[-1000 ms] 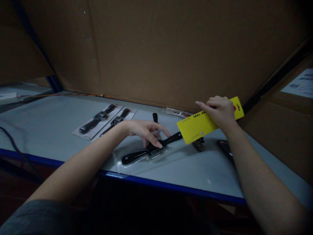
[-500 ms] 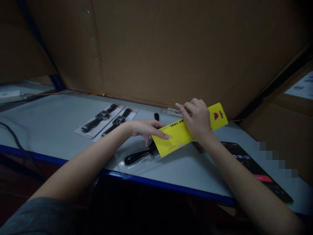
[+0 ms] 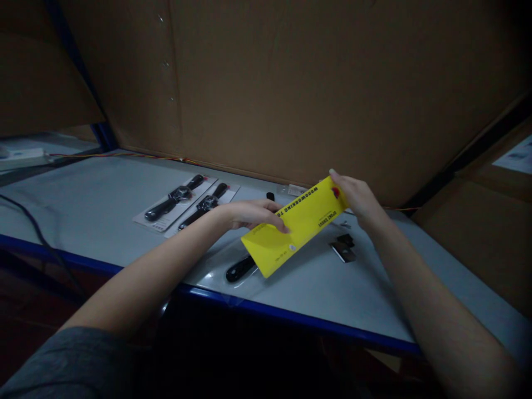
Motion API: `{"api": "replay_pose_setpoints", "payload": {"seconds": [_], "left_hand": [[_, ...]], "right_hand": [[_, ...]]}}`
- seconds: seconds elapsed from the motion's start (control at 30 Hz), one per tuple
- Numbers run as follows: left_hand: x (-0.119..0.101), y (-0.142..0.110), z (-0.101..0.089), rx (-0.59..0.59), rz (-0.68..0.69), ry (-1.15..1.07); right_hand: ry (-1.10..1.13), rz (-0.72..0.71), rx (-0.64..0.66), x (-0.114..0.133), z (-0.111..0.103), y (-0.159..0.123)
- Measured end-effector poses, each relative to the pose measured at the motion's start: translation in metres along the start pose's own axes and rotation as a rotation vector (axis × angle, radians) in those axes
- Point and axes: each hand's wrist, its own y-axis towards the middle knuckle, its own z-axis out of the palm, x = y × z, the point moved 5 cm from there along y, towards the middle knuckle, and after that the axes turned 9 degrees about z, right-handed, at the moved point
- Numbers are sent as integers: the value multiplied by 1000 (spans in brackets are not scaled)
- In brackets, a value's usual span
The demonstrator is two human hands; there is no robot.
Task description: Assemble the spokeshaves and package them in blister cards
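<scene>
Both my hands hold a yellow backing card (image 3: 297,227) printed with upside-down "WOODWORKING" lettering, tilted above the table. My left hand (image 3: 257,215) pinches its left part, thumb on the printed face. My right hand (image 3: 358,198) grips the upper right end near the red logo. Under the card lies a black-handled spokeshave (image 3: 240,270) on clear plastic packaging (image 3: 210,271); its middle is hidden by the card. Below my right hand rest a small metal blade (image 3: 343,252) and a small dark piece (image 3: 346,239).
Two packaged black spokeshaves, one on the left (image 3: 174,198) and one beside it (image 3: 210,200), lie on the grey table (image 3: 95,194). A cardboard wall (image 3: 266,94) stands behind, with thin wires (image 3: 137,157) along its foot. A black cable (image 3: 35,226) crosses the left edge.
My right hand has moved from over the card's middle to its right end, uncovering more print. The card has shifted slightly left. The small blade on the table now shows clearly.
</scene>
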Motion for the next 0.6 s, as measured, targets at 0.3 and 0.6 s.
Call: {"api": "replay_pose_setpoints", "payload": {"seconds": [0.3,0.6], "left_hand": [[-1,1,-3,-51,23,-1],[0,0,-6,-143,-18,-19]], "right_hand": [[49,26,117,26,31,-24],[-154,-80,54,37,44,-38]]}}
